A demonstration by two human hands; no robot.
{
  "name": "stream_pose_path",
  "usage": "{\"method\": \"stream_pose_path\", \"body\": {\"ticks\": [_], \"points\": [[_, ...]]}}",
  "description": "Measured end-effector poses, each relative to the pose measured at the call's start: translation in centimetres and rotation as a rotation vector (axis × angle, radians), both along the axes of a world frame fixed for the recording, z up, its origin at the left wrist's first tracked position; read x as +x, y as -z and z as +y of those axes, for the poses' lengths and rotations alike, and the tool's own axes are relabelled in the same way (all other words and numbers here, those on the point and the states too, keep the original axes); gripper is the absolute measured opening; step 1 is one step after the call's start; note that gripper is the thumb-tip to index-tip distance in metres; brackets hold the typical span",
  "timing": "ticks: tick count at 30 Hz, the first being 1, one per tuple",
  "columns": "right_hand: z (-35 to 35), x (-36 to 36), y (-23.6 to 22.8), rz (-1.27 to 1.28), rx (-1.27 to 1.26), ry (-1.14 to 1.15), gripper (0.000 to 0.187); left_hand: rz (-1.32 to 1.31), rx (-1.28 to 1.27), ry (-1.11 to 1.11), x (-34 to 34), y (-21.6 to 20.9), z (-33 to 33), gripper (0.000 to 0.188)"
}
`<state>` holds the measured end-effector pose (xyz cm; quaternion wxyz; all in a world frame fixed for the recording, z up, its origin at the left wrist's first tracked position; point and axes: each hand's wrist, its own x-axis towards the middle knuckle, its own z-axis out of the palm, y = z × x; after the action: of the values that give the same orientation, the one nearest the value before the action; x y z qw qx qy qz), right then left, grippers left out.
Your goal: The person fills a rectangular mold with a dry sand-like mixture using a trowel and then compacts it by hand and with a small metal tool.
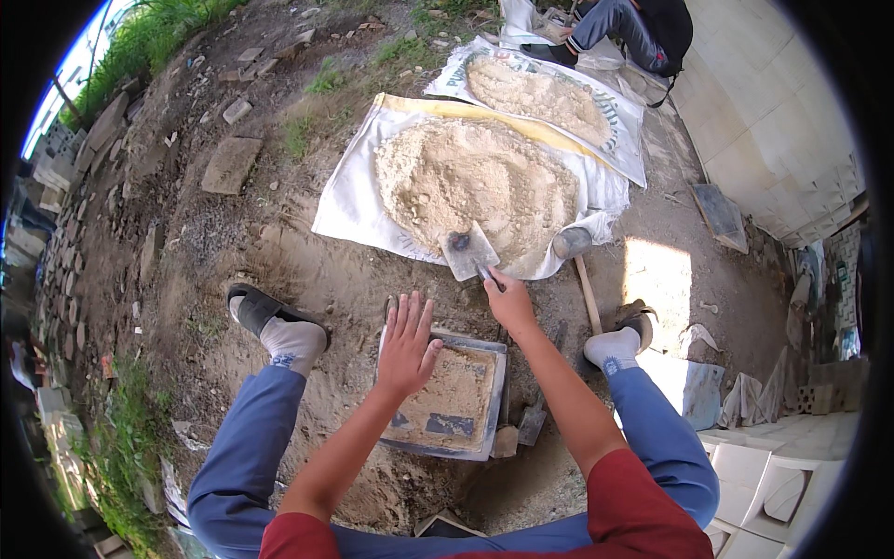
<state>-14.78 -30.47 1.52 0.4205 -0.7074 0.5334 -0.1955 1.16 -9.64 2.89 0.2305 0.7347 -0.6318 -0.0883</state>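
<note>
My right hand is closed around the handle of a trowel. The trowel's flat, squarish blade lies over the near edge of a pale sandy heap. That heap rests on a white woven sack. My left hand is open, fingers stretched out, over the upper left part of a shallow rectangular grey tray. Sandy mix fills most of the tray, and dark patches of its bottom show at the near side. Whether the left palm touches the mix, I cannot tell.
Right of the heap is a mallet with a wooden handle. A flat-bladed tool lies beside the tray. Farther back, a second sack bears more sandy material, near a seated person. A pale wall bounds the right.
</note>
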Motion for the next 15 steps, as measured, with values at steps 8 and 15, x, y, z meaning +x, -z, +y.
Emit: {"method": "stream_pose_path", "body": {"ticks": [8,15], "points": [[-6.1,5.6,-0.4,-0.507,0.593,0.174,0.045,0.226,-0.129,-0.026,3.9,-0.4,-4.3,0.062],[-8.2,4.9,-4.3,-0.633,0.812,0.239,0.041,0.048,-0.018,-0.375,3.3,1.5,-5.3,0.05]]}}
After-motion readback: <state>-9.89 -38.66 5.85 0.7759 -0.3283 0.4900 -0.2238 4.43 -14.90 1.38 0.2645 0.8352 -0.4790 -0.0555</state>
